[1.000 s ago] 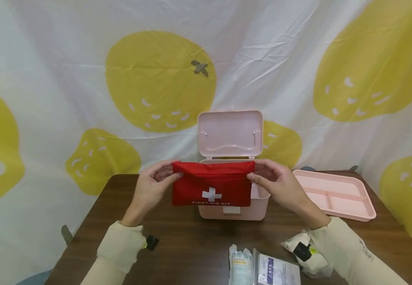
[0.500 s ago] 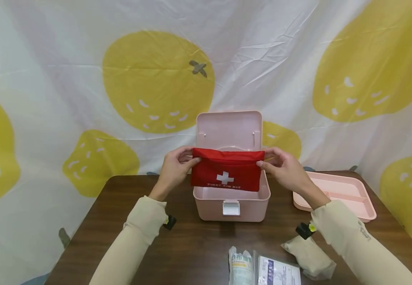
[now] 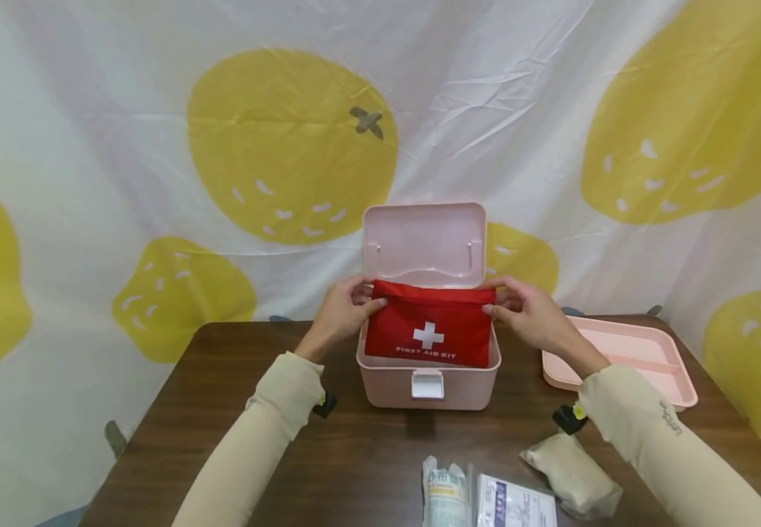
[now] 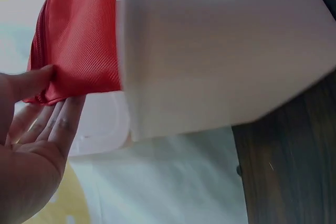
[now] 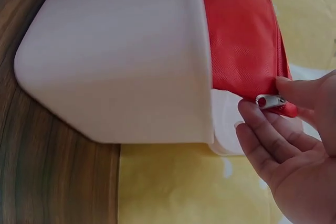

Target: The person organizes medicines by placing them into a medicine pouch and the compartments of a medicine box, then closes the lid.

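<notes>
A red first aid pouch (image 3: 426, 326) with a white cross and white lettering is held level by both hands over the open pink box (image 3: 387, 380). My left hand (image 3: 342, 311) pinches its upper left corner between thumb and fingers. At the upper right corner my right hand (image 3: 527, 313) pinches it the same way, close to a metal zipper pull (image 5: 270, 101) in the right wrist view. The pouch's lower edge dips behind the box's front rim in both wrist views. Behind the pouch, the box's lid (image 3: 424, 245) stands raised.
To the right lies a pink divided tray (image 3: 644, 359). Nearer the front edge are a wrapped bandage roll (image 3: 446, 494), a flat packet with a purple stripe (image 3: 517, 501) and a bagged beige bundle (image 3: 574, 476), all on the dark wood table (image 3: 347, 468). A lemon-print cloth hangs behind.
Both hands have carried the pouch forward and to the right, from in front of the box to over its opening. It has now sunk slightly, to the rim.
</notes>
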`<state>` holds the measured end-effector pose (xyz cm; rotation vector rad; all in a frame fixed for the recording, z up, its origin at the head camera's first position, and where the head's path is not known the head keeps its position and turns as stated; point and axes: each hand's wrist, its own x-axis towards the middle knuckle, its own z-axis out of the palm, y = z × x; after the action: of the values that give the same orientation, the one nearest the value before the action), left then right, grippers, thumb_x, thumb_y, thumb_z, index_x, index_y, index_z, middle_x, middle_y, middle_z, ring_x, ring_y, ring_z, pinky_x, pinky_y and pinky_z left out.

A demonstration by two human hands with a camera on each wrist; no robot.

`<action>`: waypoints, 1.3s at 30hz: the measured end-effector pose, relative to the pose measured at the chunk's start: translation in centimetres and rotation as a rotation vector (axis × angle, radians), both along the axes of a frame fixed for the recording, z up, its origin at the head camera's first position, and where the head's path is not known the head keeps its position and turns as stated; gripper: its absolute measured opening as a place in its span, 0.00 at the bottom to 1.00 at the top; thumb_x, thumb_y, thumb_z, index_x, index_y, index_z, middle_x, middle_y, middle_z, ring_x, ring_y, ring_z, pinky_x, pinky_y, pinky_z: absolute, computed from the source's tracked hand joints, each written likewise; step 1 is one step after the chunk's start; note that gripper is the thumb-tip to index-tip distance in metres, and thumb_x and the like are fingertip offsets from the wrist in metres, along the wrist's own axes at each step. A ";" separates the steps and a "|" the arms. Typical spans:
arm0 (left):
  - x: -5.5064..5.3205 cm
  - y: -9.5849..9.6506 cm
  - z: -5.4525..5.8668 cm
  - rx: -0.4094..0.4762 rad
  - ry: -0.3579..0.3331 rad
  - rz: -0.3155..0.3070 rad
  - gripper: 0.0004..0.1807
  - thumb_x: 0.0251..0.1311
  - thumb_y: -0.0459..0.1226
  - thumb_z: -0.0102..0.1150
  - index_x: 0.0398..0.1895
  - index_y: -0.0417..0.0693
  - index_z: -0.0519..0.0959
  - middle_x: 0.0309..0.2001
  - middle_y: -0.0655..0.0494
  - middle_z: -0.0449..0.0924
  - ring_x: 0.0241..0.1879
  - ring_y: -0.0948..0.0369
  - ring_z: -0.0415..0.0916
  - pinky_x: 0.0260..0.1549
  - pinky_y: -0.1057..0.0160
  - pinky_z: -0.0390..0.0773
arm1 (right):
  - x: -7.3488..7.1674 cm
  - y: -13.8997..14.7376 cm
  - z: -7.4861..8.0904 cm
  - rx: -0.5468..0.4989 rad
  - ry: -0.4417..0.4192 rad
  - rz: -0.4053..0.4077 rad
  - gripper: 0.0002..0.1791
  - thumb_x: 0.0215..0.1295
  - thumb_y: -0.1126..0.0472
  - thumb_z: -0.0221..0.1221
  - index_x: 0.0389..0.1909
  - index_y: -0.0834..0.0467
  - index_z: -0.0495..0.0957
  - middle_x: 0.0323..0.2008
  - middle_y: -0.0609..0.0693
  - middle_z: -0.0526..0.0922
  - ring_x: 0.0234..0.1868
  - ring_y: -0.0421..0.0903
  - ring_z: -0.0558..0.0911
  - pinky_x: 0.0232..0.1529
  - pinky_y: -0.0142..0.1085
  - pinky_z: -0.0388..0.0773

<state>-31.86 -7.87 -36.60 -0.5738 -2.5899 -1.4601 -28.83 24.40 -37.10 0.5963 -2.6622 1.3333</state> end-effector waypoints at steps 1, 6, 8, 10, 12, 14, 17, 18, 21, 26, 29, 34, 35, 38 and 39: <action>0.0 -0.1 -0.2 -0.023 -0.008 -0.014 0.15 0.62 0.33 0.65 0.51 0.46 0.80 0.45 0.46 0.83 0.42 0.52 0.84 0.45 0.54 0.84 | -0.1 0.0 -0.1 0.033 0.011 0.001 0.17 0.66 0.66 0.62 0.55 0.60 0.76 0.38 0.57 0.85 0.37 0.54 0.84 0.39 0.36 0.83; -0.1 -0.3 -0.8 -0.159 -0.017 -0.125 0.14 0.62 0.32 0.63 0.51 0.48 0.80 0.46 0.50 0.83 0.41 0.52 0.82 0.41 0.58 0.84 | -0.2 0.2 -0.5 0.192 0.092 0.011 0.18 0.63 0.67 0.64 0.54 0.61 0.79 0.32 0.51 0.84 0.32 0.47 0.80 0.33 0.37 0.78; -0.2 -0.3 -0.9 -0.210 -0.007 -0.172 0.14 0.61 0.32 0.64 0.50 0.47 0.81 0.43 0.51 0.83 0.39 0.55 0.81 0.38 0.62 0.83 | -0.2 0.2 -0.8 0.224 0.113 0.025 0.18 0.63 0.67 0.65 0.54 0.62 0.80 0.31 0.50 0.84 0.31 0.46 0.79 0.33 0.37 0.78; -0.5 -0.3 -1.0 -0.255 0.009 -0.212 0.12 0.60 0.33 0.66 0.47 0.46 0.82 0.40 0.52 0.84 0.38 0.58 0.80 0.38 0.64 0.81 | -0.3 0.3 -1.0 0.246 0.127 0.043 0.18 0.62 0.67 0.65 0.54 0.62 0.80 0.30 0.49 0.84 0.30 0.45 0.78 0.33 0.36 0.78; -0.7 -0.4 -1.2 -0.294 0.030 -0.239 0.11 0.59 0.35 0.68 0.45 0.46 0.83 0.38 0.54 0.84 0.36 0.60 0.79 0.38 0.65 0.81 | -0.3 0.2 -1.2 0.266 0.137 0.059 0.18 0.62 0.67 0.65 0.54 0.62 0.81 0.29 0.48 0.83 0.29 0.44 0.77 0.32 0.35 0.78; -0.9 -0.3 -1.4 -0.343 0.061 -0.257 0.11 0.57 0.36 0.70 0.43 0.46 0.83 0.37 0.55 0.84 0.36 0.61 0.79 0.40 0.65 0.80 | -0.5 0.1 -1.4 0.286 0.158 0.076 0.18 0.62 0.67 0.66 0.53 0.61 0.81 0.27 0.46 0.81 0.28 0.43 0.75 0.30 0.34 0.77; -1.1 -0.1 -1.5 -0.429 0.110 -0.264 0.12 0.56 0.38 0.71 0.43 0.46 0.83 0.35 0.56 0.84 0.36 0.61 0.77 0.40 0.65 0.79 | -0.7 0.0 -1.7 0.316 0.200 0.102 0.17 0.60 0.68 0.66 0.51 0.61 0.82 0.23 0.44 0.77 0.25 0.41 0.73 0.28 0.33 0.74; -1.2 0.0 -1.6 -0.463 0.127 -0.266 0.13 0.56 0.38 0.72 0.43 0.46 0.84 0.35 0.56 0.84 0.36 0.61 0.76 0.40 0.65 0.78 | -0.8 -0.1 -1.8 0.330 0.209 0.111 0.16 0.60 0.68 0.66 0.51 0.60 0.82 0.22 0.44 0.76 0.25 0.41 0.72 0.27 0.33 0.73; -1.1 0.2 -1.4 -0.557 0.192 -0.289 0.13 0.56 0.39 0.72 0.43 0.45 0.85 0.36 0.56 0.85 0.36 0.60 0.76 0.40 0.64 0.77 | -0.9 -0.3 -2.0 0.388 0.248 0.132 0.15 0.59 0.68 0.67 0.48 0.61 0.83 0.22 0.43 0.76 0.25 0.40 0.71 0.28 0.34 0.72; -0.9 0.4 -1.2 -0.655 0.266 -0.351 0.12 0.56 0.37 0.72 0.42 0.44 0.86 0.39 0.54 0.86 0.37 0.59 0.77 0.43 0.63 0.78 | -0.9 -0.9 -2.0 0.502 0.345 0.142 0.12 0.55 0.69 0.68 0.41 0.60 0.85 0.28 0.47 0.84 0.31 0.45 0.75 0.35 0.39 0.74; -1.0 0.6 -1.1 -0.694 0.282 -0.385 0.09 0.57 0.37 0.71 0.39 0.44 0.86 0.37 0.54 0.86 0.35 0.60 0.78 0.42 0.63 0.79 | -0.7 -1.2 -2.0 0.580 0.390 0.140 0.09 0.52 0.68 0.69 0.36 0.57 0.85 0.30 0.47 0.85 0.34 0.48 0.75 0.37 0.42 0.70; -1.0 1.1 -1.2 -0.757 0.250 -0.403 0.04 0.57 0.35 0.71 0.34 0.46 0.87 0.31 0.57 0.85 0.31 0.63 0.76 0.37 0.65 0.79 | -0.4 -1.7 -2.2 0.680 0.406 0.158 0.07 0.50 0.65 0.70 0.29 0.53 0.83 0.29 0.47 0.83 0.34 0.49 0.74 0.34 0.41 0.60; -1.0 1.2 -1.3 -0.764 0.235 -0.400 0.03 0.57 0.35 0.71 0.34 0.46 0.87 0.31 0.58 0.85 0.30 0.63 0.76 0.37 0.66 0.79 | -0.4 -1.8 -2.2 0.689 0.404 0.159 0.07 0.50 0.65 0.70 0.29 0.53 0.83 0.29 0.47 0.83 0.35 0.49 0.74 0.33 0.41 0.60; -0.8 1.4 -1.4 -0.804 0.227 -0.381 0.02 0.56 0.34 0.71 0.33 0.47 0.87 0.29 0.58 0.84 0.28 0.64 0.75 0.34 0.67 0.79 | -0.3 -2.2 -2.2 0.717 0.402 0.156 0.07 0.49 0.66 0.70 0.29 0.53 0.84 0.30 0.47 0.83 0.38 0.51 0.75 0.35 0.42 0.60; -0.7 1.5 -1.4 -0.817 0.232 -0.374 0.02 0.56 0.34 0.71 0.32 0.47 0.87 0.29 0.58 0.84 0.27 0.64 0.74 0.34 0.66 0.78 | -0.3 -2.4 -2.2 0.731 0.409 0.157 0.07 0.48 0.66 0.70 0.29 0.53 0.84 0.30 0.47 0.82 0.39 0.51 0.75 0.36 0.43 0.61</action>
<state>-32.53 -6.36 -38.02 -1.2671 -2.8957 -0.2636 -29.15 22.05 -39.28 1.0264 -2.7118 0.1573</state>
